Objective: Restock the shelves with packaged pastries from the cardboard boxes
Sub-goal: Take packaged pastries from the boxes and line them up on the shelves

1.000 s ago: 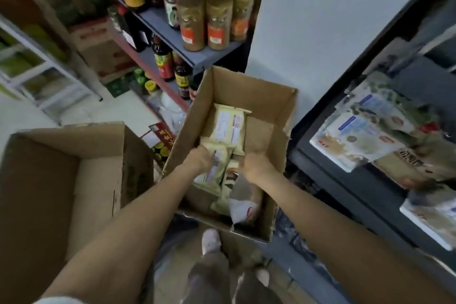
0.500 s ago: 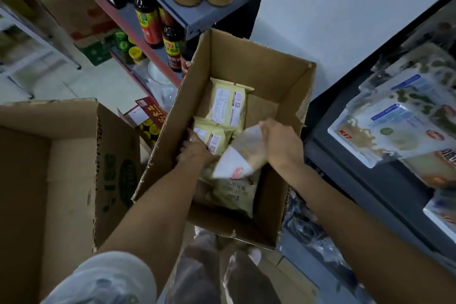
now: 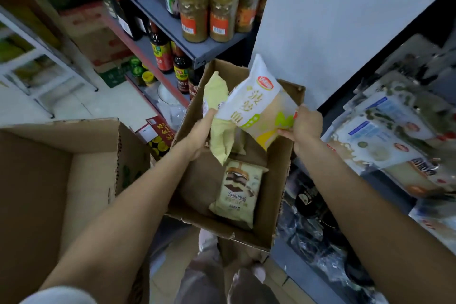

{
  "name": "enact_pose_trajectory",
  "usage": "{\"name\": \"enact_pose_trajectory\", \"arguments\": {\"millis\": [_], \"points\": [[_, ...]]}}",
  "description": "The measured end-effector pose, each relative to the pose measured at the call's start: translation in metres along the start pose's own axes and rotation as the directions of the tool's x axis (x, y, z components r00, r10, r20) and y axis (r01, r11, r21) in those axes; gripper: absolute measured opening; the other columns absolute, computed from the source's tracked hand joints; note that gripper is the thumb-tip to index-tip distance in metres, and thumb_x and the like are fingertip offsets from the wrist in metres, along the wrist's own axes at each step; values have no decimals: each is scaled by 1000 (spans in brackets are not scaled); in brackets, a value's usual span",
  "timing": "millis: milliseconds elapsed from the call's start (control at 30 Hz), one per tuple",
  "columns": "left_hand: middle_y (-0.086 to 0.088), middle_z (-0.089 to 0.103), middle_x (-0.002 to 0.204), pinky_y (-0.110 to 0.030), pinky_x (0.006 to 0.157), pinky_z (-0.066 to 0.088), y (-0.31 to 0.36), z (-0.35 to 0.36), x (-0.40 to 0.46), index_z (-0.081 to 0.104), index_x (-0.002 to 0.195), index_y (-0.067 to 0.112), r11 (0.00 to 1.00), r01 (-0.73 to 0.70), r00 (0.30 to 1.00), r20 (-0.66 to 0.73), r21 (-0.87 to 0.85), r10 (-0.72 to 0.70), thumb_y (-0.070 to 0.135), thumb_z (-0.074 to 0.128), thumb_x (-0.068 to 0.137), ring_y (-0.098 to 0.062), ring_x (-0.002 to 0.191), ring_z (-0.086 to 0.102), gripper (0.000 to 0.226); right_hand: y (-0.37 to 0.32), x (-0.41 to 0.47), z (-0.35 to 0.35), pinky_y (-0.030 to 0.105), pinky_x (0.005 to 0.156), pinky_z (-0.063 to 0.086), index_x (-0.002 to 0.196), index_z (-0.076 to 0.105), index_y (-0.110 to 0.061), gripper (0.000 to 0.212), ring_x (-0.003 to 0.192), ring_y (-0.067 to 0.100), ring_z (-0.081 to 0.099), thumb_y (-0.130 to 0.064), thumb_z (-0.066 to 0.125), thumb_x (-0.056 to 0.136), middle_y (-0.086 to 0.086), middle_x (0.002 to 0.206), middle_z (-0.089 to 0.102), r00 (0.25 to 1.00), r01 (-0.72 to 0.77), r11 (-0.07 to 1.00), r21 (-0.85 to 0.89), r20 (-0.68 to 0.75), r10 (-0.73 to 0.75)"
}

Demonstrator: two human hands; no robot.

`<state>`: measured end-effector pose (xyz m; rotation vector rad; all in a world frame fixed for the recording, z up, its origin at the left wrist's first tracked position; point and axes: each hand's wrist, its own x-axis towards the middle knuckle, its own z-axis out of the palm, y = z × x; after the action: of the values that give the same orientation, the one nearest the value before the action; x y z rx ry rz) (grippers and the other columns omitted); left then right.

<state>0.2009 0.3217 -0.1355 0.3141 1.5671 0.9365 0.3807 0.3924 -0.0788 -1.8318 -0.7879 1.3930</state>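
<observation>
Hands (image 3: 306, 123) (image 3: 201, 131) grip crinkly pastry packets (image 3: 256, 106) above box (image 3: 278, 192)

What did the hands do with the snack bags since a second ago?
Both hands came up out of the small cardboard box. The right hand lifted the white and yellow pastry bag above it, and the left hand lifted pale green packets. One packet with a brown picture stayed in the box. The big box on the left stayed put.

Matt brown cardboard box (image 3: 278, 195), torn edges — glossy plastic pastry packets (image 3: 256, 108), grey painted-metal shelf (image 3: 170, 24)
</observation>
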Motion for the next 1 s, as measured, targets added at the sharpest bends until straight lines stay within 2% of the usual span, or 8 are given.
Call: {"name": "enact_pose_trajectory", "arguments": {"millis": [100,200,300,433,633,733,867,1000], "points": [[0,62,91,-36,78,48,38,9,-30,60,89,27,991,-14,996,84,-135,26,51,33,95,-19,87,57,36,-25,-18,-1,29,42,52,126,39,-20,28,113,34,55,-30,37,100,9,132,46,988,115,990,78,98,-122],[-2,63,88,-34,69,47,74,16,-59,59,87,24,971,-23,991,124,-236,54,52,39,91,-19,82,58,35,-54,-52,-3,35,55,58,143,25,-39,47,120,17,40,-44,38,98,-6,141,32,916,240,961,139,295,-272],[-4,65,79,-32,68,47,110,22,-90,59,85,18,959,-48,974,198,-279,106,50,38,88,-21,78,59,39,-78,-81,-2,33,66,59,146,20,-37,68,123,15,45,-41,58,90,-7,149,29,835,399,909,121,362,-415],[-5,62,84,-32,69,46,148,25,-126,59,87,17,946,-113,958,218,-304,184,50,36,89,-22,80,58,41,-111,-108,-9,40,102,46,139,28,-30,87,127,18,47,-36,80,69,-2,142,44,731,635,771,52,281,-621],[-8,65,96,-35,76,48,190,38,-158,63,92,17,916,-190,936,217,-352,277,60,42,85,-24,88,59,49,-172,-152,-32,4,73,32,136,36,-27,76,111,13,40,-20,79,73,-5,127,45,486,874,472,-116,185,-854],[-4,65,88,-32,73,48,213,60,-177,63,87,20,925,-246,919,235,-289,317,58,45,86,-21,83,59,43,-206,-164,-61,17,73,28,135,38,-30,74,104,15,39,-21,77,73,0,127,47,358,915,309,-260,171,-918],[-6,61,86,-28,70,46,237,102,-202,58,86,20,923,-374,903,193,-84,384,49,51,86,-21,77,57,29,-246,-170,-117,35,81,41,132,34,-40,72,102,27,50,-30,75,73,12,125,47,395,807,327,-492,39,-918],[-3,59,84,-28,60,44,245,138,-215,56,98,16,916,-395,891,214,-74,401,46,54,86,-17,75,55,32,-276,-177,-165,39,85,43,131,34,-34,71,114,37,51,-38,74,74,17,129,47,446,658,371,-656,-58,-893]]}}
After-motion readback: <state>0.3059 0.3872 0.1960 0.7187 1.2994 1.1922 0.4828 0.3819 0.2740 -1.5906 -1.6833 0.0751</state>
